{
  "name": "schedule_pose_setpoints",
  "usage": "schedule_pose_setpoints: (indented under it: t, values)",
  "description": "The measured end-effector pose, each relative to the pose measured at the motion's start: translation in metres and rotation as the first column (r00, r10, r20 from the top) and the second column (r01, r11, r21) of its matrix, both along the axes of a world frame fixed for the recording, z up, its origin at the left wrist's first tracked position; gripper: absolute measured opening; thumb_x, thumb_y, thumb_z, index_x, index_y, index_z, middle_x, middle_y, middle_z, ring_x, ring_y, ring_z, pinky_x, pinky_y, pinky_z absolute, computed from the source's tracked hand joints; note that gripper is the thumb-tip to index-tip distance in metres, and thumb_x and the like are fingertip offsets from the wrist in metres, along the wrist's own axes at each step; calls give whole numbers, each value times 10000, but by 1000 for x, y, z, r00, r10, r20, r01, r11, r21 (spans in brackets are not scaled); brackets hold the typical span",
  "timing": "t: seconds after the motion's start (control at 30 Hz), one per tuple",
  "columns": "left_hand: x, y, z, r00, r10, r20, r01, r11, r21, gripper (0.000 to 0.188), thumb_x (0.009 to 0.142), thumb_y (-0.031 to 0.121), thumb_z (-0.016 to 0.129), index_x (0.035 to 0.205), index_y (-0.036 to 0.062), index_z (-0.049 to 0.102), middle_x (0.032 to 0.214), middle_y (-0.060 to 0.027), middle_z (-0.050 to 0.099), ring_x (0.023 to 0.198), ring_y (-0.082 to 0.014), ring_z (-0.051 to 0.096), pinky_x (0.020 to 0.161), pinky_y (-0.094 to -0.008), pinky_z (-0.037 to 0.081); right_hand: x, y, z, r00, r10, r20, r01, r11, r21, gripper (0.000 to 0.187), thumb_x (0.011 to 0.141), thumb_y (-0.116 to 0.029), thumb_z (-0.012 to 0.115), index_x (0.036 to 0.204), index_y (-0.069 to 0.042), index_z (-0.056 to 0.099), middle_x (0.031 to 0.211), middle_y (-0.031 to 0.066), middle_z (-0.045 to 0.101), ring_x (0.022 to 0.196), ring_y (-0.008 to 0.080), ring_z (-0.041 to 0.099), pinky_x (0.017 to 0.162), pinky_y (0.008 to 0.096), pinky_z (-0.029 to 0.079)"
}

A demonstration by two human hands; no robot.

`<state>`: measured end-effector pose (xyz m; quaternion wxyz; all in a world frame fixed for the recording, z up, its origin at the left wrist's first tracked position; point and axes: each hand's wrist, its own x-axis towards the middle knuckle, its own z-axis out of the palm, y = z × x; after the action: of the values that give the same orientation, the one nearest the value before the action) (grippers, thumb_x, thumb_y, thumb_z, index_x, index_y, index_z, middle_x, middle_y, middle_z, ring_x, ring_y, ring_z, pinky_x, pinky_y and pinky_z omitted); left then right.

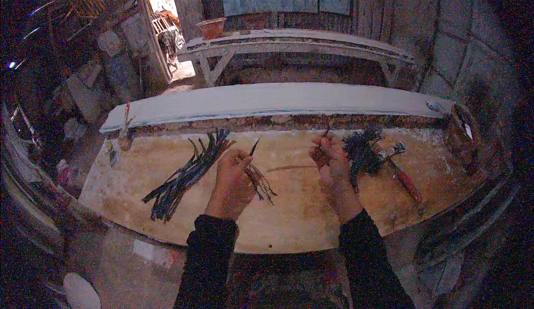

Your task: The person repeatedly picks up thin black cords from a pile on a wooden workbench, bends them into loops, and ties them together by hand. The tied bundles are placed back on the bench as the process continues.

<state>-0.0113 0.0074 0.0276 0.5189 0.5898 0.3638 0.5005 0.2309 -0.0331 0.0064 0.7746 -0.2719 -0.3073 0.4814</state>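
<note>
Both my hands are raised over a pale wooden tabletop [295,220]. My left hand [227,184] is closed on a thin dark strip [255,146], whose pointed end sticks up past the fingers. Several thin dark strands [262,185] hang beside that hand, toward the middle. To its left lies a loose bundle of long dark strips [186,178]. My right hand [331,161] is pinched shut; a small dark tip [327,130] shows above its fingers, too blurred to name. Just right of it sits a tangled dark bunch [362,150], next to a red-handled tool [407,184] with a metal head.
A long white board [278,99] runs along the table's far edge. Small tools, one with a red handle [127,114], stand at the far left corner. Farther back are a white bench [300,43] with an orange-brown pot [211,28] and a bright doorway [169,36].
</note>
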Motion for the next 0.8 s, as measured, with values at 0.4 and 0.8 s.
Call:
schedule_pose_setpoints:
  t: [0.4,0.8]
  values:
    - [34,-28,3,862,-200,465,419,797,-435,50,849,34,532,889,19,508,706,-64,563,550,-164,587,496,-275,507,-51,-27,20,845,417,336,-185,816,-547,156,817,-226,639,880,-119,545,798,-7,542,627,79,509,385,231,368]
    - [38,-29,9,868,-178,463,416,770,-484,108,827,29,564,924,8,523,768,-83,586,591,-158,592,494,-253,494,-67,-31,27,896,326,303,-165,875,-454,155,803,-86,629,928,-19,565,796,72,618,616,155,599,486,262,477]
